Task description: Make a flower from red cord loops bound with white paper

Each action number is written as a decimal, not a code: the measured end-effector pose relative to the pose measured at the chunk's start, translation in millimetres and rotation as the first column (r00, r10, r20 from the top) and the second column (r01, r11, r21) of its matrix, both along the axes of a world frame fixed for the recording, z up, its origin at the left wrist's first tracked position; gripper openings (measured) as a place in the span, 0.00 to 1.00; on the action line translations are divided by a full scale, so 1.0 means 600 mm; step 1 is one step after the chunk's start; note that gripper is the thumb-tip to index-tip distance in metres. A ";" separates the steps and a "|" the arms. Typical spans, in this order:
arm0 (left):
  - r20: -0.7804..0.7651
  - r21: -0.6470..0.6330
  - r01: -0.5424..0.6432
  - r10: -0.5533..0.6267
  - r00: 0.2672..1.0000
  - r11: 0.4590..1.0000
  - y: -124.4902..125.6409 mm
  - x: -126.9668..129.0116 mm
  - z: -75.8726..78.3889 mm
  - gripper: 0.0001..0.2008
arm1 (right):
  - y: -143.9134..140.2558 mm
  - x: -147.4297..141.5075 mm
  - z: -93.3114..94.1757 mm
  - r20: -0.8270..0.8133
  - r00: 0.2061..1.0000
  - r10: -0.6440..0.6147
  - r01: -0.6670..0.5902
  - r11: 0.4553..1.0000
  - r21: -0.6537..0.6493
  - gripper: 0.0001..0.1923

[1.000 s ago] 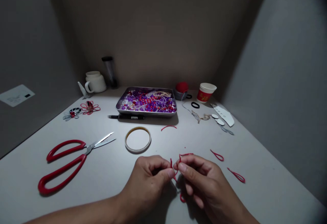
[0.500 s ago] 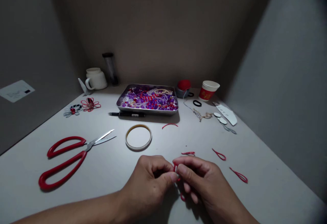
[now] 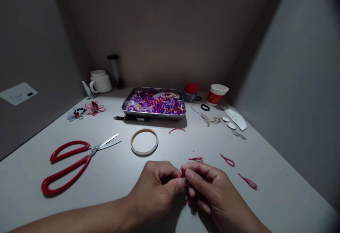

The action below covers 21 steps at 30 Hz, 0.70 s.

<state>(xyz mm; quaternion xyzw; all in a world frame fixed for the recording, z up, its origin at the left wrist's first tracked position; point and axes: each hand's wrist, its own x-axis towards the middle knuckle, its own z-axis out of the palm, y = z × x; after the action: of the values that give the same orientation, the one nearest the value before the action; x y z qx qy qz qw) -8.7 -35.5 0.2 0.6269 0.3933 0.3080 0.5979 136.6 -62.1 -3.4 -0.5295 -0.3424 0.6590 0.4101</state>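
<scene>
My left hand [image 3: 159, 187] and my right hand [image 3: 208, 185] meet low in the middle of the view, fingertips almost touching. Both pinch a small red cord piece [image 3: 183, 172], most of which my fingers cover. A bit of red dangles beneath the fingers, in the shadow under my right hand. Just beyond my right hand lies a red cord loop [image 3: 196, 159]. Two more, a red loop [image 3: 227, 160] and another red loop [image 3: 248, 181], rest to its right. A short red cord [image 3: 176, 130] lies farther back.
Red-handled scissors [image 3: 91, 151] lie partly spread at left, beside a tape roll [image 3: 144, 142]. A black pen [image 3: 132, 118] lies before a metal tray [image 3: 154, 115] of beads. Behind are a white mug [image 3: 101, 82] and a paper cup [image 3: 217, 94]. Wire flowers [image 3: 95, 108] sit at left.
My right fingers have shifted slightly on the red cord piece, and its dangling end shows less than before. The hands stay together in the same place.
</scene>
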 end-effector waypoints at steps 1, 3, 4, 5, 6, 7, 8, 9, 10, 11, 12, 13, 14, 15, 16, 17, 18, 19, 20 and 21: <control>-0.006 0.012 0.000 0.000 1.000 1.000 0.000 0.000 0.001 0.10 | 0.000 0.000 -0.001 0.001 1.000 0.004 -0.004 1.000 -0.001 0.17; -0.027 0.043 0.003 -0.001 1.000 0.999 0.000 0.000 0.002 0.10 | 0.000 0.000 -0.003 0.012 1.000 0.015 -0.015 1.000 0.000 0.17; -0.040 0.055 0.004 -0.002 0.999 0.998 0.000 0.000 0.002 0.10 | 0.000 0.001 -0.004 0.023 1.000 0.021 -0.021 1.000 -0.002 0.17; -0.055 0.062 0.004 0.000 0.999 0.998 -0.001 0.000 0.001 0.10 | 0.000 0.002 -0.006 0.032 0.999 0.028 -0.028 1.000 -0.004 0.17; -0.068 0.064 0.003 0.002 0.998 0.998 -0.001 -0.001 0.000 0.10 | 0.000 0.002 -0.007 0.040 0.999 0.032 -0.031 0.999 -0.003 0.16; -0.084 0.063 -0.002 0.007 0.996 0.998 -0.002 -0.001 0.000 0.09 | 0.000 0.003 -0.008 0.048 0.998 0.033 -0.033 0.999 -0.002 0.16; -0.100 0.062 -0.008 0.014 0.995 0.998 -0.003 -0.001 -0.001 0.09 | 0.000 0.003 -0.008 0.053 0.998 0.036 -0.036 0.999 0.001 0.16; -0.115 0.062 -0.016 0.023 0.993 0.998 -0.003 -0.001 -0.001 0.09 | -0.001 0.003 -0.008 0.054 0.998 0.042 -0.042 0.999 0.008 0.16; -0.127 0.063 -0.022 0.030 0.991 0.998 -0.004 0.000 -0.001 0.09 | -0.001 0.003 -0.007 0.054 0.997 0.048 -0.048 0.999 0.014 0.16; -0.138 0.062 -0.029 0.037 0.990 0.998 -0.004 0.001 0.000 0.09 | -0.002 0.003 -0.006 0.049 0.997 0.055 -0.056 0.998 0.016 0.16; -0.147 0.057 -0.035 0.043 0.988 0.998 -0.004 0.002 0.000 0.09 | -0.002 0.002 -0.005 0.043 0.997 0.061 -0.062 0.998 0.018 0.16; -0.155 0.053 -0.042 0.050 0.987 0.998 -0.004 0.003 0.001 0.09 | -0.002 0.002 -0.004 0.036 0.997 0.066 -0.066 0.998 0.022 0.17; -0.161 0.047 -0.046 0.053 0.986 0.998 -0.004 0.004 0.002 0.09 | -0.002 0.001 -0.003 0.028 0.998 0.065 -0.066 0.998 0.026 0.17; -0.167 0.041 -0.048 0.054 0.985 0.998 -0.004 0.004 0.003 0.09 | -0.002 0.001 -0.003 0.021 0.998 0.063 -0.064 0.997 0.032 0.16; -0.171 0.040 -0.048 0.054 0.984 0.998 -0.004 0.004 0.003 0.09 | -0.002 0.001 -0.003 0.019 0.998 0.062 -0.063 0.997 0.038 0.16; -0.174 0.044 -0.047 0.054 0.983 0.998 -0.004 0.004 0.003 0.09 | -0.002 0.001 -0.005 0.020 0.998 0.062 -0.063 0.997 0.044 0.17; -0.172 0.051 -0.042 0.050 0.984 0.998 -0.004 0.004 0.003 0.09 | -0.002 0.001 -0.006 0.024 0.998 0.064 -0.065 0.997 0.047 0.17; -0.168 0.056 -0.032 0.041 0.985 0.998 -0.004 0.003 0.003 0.09 | -0.001 0.001 -0.007 0.029 0.997 0.071 -0.073 0.996 0.049 0.18; -0.164 0.058 -0.024 0.033 0.986 0.998 -0.003 0.002 0.003 0.09 | -0.001 0.001 -0.008 0.035 0.996 0.079 -0.080 0.996 0.050 0.18; -0.161 0.060 -0.019 0.029 0.987 0.998 -0.003 0.002 0.002 0.09 | -0.001 0.001 -0.008 0.044 0.996 0.081 -0.083 0.995 0.049 0.19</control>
<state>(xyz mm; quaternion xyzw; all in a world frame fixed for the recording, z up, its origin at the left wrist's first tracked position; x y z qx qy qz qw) -7.6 -37.2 1.6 0.6622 0.4389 0.2746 0.5417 137.0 -62.8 -8.0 -0.5181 -0.3892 0.6550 0.3888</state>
